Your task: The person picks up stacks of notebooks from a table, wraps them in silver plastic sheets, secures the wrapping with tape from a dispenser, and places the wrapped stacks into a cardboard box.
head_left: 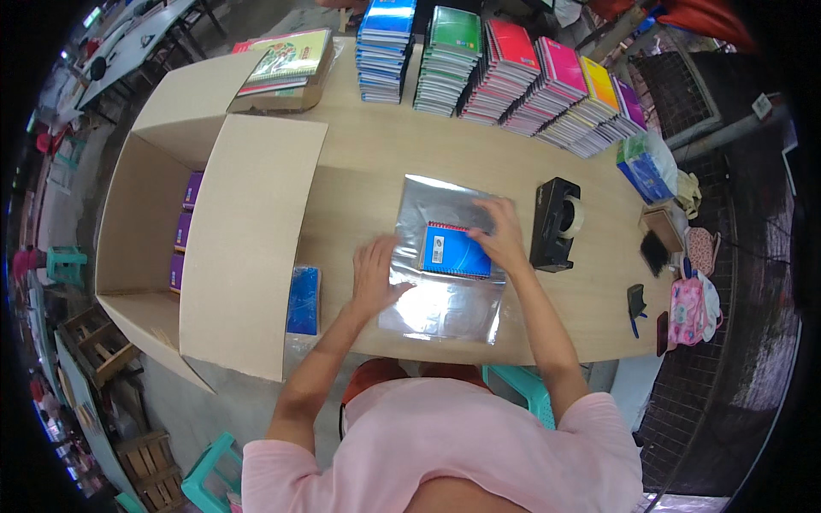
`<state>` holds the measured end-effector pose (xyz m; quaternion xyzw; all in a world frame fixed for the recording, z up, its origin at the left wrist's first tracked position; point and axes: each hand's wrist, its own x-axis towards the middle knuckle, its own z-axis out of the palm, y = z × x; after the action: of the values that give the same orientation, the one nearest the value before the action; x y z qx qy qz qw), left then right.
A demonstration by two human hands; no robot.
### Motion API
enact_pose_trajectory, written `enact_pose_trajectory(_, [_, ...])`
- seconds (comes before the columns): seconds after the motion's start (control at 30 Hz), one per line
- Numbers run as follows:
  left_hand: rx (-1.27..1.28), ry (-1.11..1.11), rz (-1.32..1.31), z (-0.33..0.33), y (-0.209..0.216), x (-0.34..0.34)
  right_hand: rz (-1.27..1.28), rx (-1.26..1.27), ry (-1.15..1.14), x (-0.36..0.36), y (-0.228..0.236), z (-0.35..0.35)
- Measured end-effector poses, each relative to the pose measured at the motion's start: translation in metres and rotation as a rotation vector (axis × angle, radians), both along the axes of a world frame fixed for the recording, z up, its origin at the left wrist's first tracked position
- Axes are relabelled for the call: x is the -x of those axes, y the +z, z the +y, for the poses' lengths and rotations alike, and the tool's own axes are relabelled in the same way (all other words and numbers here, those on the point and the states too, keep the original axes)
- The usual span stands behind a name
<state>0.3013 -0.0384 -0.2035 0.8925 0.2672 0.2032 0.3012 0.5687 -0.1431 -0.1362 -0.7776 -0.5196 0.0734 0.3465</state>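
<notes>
A blue spiral notebook [459, 248] with a barcode label lies on a sheet of clear, shiny plastic [440, 308] in the middle of the table. It seems to sit on a small stack, with red coils along its far edge. Beside the sheet's left edge is my left hand [374, 272], its fingers spread and nothing in it. My right hand [499, 232] hovers at the notebook's far right corner, fingers apart; I cannot tell whether the thumb touches the cover. A black tape dispenser [554, 239] stands right of the sheet.
An open cardboard box [248, 248] with purple packs [182, 229] stands at left, a wrapped blue pack [304, 299] beside it. Tall notebook stacks [451, 68] line the far edge. At right lie a dark clip-like tool [636, 308] and a pink pouch [687, 309].
</notes>
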Motion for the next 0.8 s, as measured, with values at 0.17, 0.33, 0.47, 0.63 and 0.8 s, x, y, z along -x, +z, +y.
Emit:
enact_pose_trajectory(0.17, [0.086, -0.478, 0.209, -0.043, -0.004, 0.010, 0.393, 0.121, 0.035, 0.066, -0.013, -0.116])
enact_pose_trajectory(0.33, [0.045, -0.529, 0.186, -0.045, 0.000, -0.006, 0.262, 0.159, 0.089, 0.119, -0.030, -0.141])
enact_pose_trajectory(0.47, [0.115, -0.441, 0.314, -0.041, 0.018, -0.015, -0.154, 0.226, -0.044, 0.125, -0.031, -0.139])
enact_pose_trajectory(0.63, [0.142, -0.284, 0.247, -0.047, 0.049, -0.026, -0.233, 0.126, 0.003, 0.102, -0.027, -0.144])
enact_pose_trajectory(0.8, [-0.105, -0.374, 0.152, -0.055, 0.083, -0.022, -0.188, 0.111, 0.044, 0.081, -0.002, -0.136])
